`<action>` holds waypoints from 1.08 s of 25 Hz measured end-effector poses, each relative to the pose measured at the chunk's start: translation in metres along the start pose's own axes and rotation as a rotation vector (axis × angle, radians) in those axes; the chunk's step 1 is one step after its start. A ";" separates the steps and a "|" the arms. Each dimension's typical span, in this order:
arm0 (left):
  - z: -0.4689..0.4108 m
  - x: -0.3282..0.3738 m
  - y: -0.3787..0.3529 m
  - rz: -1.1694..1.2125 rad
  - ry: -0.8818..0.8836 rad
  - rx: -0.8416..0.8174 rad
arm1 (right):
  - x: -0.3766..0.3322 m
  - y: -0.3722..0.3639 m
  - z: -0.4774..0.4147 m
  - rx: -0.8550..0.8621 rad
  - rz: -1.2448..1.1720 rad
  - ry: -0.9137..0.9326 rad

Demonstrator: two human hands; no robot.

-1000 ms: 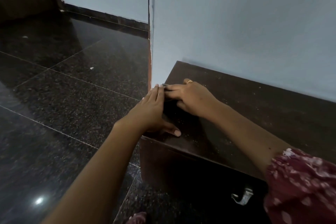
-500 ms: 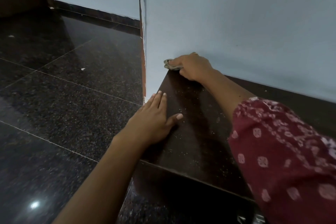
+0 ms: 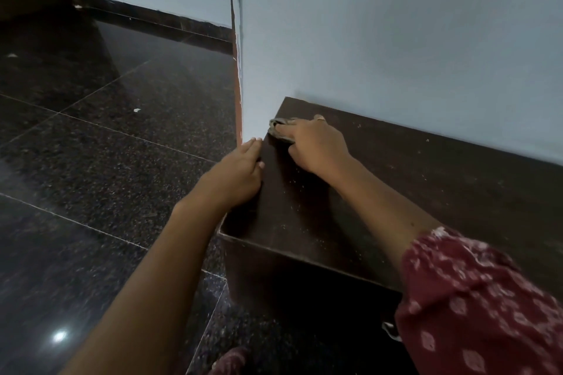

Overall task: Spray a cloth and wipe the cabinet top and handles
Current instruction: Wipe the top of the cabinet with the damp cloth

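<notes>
A low dark brown cabinet stands against a pale wall; its top (image 3: 411, 192) is speckled with dust. My right hand (image 3: 316, 146) presses a small greyish cloth (image 3: 281, 128) onto the top near its far left corner; most of the cloth is hidden under my fingers. My left hand (image 3: 240, 173) rests along the cabinet's left edge with flat fingers together, holding nothing. On the cabinet's front, a metal handle (image 3: 390, 330) peeks out from behind my red patterned sleeve. No spray bottle is in view.
Polished black granite floor (image 3: 91, 161) spreads to the left, with a white scrap (image 3: 137, 110) lying on it. A pale wall corner (image 3: 237, 55) juts out right beside the cabinet's left end. A dark skirting runs along the far wall.
My right hand has drawn the cloth back from the wall corner a little toward me. My left hand slid off the top to the cabinet's left edge. The view dropped slightly.
</notes>
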State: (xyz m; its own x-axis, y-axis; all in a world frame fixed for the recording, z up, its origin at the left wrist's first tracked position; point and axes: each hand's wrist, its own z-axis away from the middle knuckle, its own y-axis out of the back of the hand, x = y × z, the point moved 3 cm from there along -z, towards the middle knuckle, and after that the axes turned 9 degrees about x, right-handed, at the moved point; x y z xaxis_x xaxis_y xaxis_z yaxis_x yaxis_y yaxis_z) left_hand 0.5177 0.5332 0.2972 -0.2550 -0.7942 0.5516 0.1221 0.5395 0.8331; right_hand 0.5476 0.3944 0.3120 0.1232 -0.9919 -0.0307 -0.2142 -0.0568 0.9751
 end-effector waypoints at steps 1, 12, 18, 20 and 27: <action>0.001 0.001 0.003 0.002 0.000 0.030 | -0.005 0.004 0.015 0.002 -0.006 0.021; 0.009 0.014 -0.006 -0.001 -0.039 -0.014 | -0.035 0.035 0.148 -0.067 -0.012 0.378; 0.011 0.020 -0.021 -0.094 -0.055 -0.123 | -0.007 0.048 0.160 -0.053 0.079 0.415; 0.008 0.021 -0.020 -0.085 -0.050 -0.115 | -0.002 0.041 0.141 -0.088 0.057 0.339; 0.000 0.019 -0.022 -0.110 -0.040 -0.060 | 0.026 0.018 0.046 0.001 0.106 0.162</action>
State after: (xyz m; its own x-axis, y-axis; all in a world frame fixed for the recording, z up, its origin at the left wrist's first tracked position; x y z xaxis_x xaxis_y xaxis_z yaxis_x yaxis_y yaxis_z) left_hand 0.5097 0.5060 0.2891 -0.3079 -0.8350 0.4561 0.1481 0.4314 0.8899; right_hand 0.5027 0.3621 0.3182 0.2540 -0.9612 0.1076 -0.2355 0.0464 0.9708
